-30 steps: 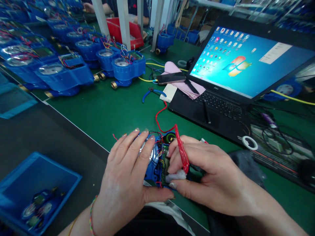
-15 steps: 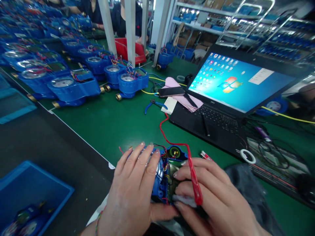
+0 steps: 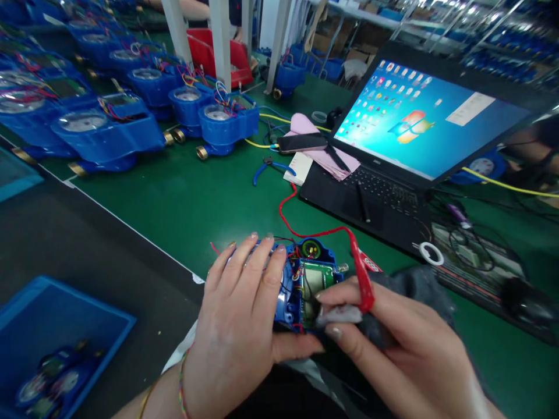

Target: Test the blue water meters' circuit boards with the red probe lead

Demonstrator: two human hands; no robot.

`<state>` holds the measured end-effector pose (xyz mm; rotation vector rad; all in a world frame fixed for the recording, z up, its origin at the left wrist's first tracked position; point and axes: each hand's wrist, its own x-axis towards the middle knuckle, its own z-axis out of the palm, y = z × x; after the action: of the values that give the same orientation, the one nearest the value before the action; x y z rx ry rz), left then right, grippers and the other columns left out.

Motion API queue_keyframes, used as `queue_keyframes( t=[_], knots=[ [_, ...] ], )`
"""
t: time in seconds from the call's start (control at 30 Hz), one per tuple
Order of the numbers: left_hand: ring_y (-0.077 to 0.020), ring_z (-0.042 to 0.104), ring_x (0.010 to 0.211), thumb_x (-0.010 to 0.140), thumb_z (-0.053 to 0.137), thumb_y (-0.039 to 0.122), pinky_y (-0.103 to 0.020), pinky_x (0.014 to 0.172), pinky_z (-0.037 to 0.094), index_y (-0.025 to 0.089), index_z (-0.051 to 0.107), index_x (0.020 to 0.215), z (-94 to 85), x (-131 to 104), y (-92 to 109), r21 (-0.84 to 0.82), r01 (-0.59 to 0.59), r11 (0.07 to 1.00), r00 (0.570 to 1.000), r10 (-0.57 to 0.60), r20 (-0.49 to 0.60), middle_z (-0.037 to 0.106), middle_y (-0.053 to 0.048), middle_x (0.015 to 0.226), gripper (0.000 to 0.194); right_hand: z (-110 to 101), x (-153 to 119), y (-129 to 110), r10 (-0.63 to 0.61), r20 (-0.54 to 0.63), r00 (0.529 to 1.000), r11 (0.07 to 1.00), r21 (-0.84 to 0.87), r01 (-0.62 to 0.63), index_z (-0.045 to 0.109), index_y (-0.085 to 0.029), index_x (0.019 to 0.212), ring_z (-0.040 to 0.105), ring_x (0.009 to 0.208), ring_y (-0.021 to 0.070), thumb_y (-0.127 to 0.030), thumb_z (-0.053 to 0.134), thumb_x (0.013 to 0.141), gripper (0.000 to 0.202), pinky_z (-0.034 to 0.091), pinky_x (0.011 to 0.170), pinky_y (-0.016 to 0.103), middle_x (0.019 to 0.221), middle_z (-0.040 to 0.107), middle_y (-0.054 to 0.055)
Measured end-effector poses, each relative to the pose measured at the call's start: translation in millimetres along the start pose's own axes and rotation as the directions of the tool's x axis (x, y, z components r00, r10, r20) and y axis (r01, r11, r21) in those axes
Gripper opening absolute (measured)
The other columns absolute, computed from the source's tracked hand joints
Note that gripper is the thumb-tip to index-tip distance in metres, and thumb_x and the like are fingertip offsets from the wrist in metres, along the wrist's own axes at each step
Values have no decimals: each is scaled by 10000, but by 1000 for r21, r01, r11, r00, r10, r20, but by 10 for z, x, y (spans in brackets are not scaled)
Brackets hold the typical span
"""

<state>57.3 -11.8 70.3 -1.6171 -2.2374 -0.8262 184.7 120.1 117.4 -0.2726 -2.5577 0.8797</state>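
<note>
My left hand (image 3: 244,314) lies over a blue water meter (image 3: 286,297), its fingers across the round dial side and its thumb along the near edge, steadying it. The meter's housing is open and shows a green circuit board (image 3: 324,271) with a small display, thin wires and a round black part (image 3: 311,249) at the far end. Between thumb and fingers, my right hand (image 3: 402,337) pinches a stubby connector wrapped in greyish tape (image 3: 340,315), close over the board. A red cable (image 3: 363,273) loops over that hand; whether the connector touches the board I cannot tell.
A laptop (image 3: 371,201) stands at right, with a phone (image 3: 301,142), pink cloth and blue-handled cutters (image 3: 273,166) beside it. More blue meters (image 3: 107,137) line the left. A blue bin (image 3: 116,331) holds several meters at lower left. A mouse (image 3: 530,302) lies far right.
My right hand has drawn back and opened up a little, uncovering the board and display. The taped connector shows more fully in its pinch. My left hand stays on the meter; the view has tilted down.
</note>
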Motion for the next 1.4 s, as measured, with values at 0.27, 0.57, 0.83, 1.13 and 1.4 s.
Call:
queue_keyframes(
  t=[0.27, 0.57, 0.83, 1.13, 1.4],
  knots=[
    [-338, 452, 1223, 820, 435, 679, -471, 1031, 312, 33, 540, 1214, -6, 10, -25, 26, -44, 999, 999, 43, 21, 549, -189, 1275, 764, 1, 54, 2, 87, 42, 995, 988, 123, -92, 590, -192, 825, 596, 609, 92, -99, 613, 789, 103, 488, 600, 173, 688, 620, -40],
    [-354, 462, 1212, 832, 429, 664, -485, 1016, 328, 17, 543, 1206, -6, 23, -35, 38, -66, 997, 998, 66, 13, 555, -201, 1259, 756, -18, 104, 12, 43, 93, 995, 983, 175, -59, 572, -180, 812, 594, 638, 110, -68, 575, 796, 113, 478, 598, 194, 701, 620, -12],
    [-362, 472, 1203, 831, 427, 669, -498, 1002, 353, 14, 546, 1202, 6, 31, -34, 39, -68, 997, 998, 68, -2, 558, -207, 1254, 762, -7, 114, -5, 23, 101, 995, 983, 180, -41, 566, -173, 815, 572, 639, 99, -66, 574, 806, 107, 461, 618, 193, 710, 612, -16],
    [-359, 479, 1193, 846, 399, 663, -488, 1003, 346, 13, 555, 1191, 9, 32, -28, 70, -77, 995, 997, 78, -9, 562, -206, 1246, 752, -19, 112, 24, 2, 115, 993, 988, 154, -20, 550, -159, 817, 546, 650, 102, -66, 560, 820, 93, 439, 607, 192, 723, 594, -3],
    [-356, 469, 1202, 861, 392, 642, -486, 1006, 341, 13, 550, 1192, 1, 39, -27, 75, -79, 994, 997, 79, -1, 556, -207, 1249, 728, 6, 107, 22, 15, 121, 993, 984, 172, -36, 541, -157, 805, 535, 658, 94, -75, 555, 833, 87, 426, 620, 185, 715, 580, -8]
  ],
)
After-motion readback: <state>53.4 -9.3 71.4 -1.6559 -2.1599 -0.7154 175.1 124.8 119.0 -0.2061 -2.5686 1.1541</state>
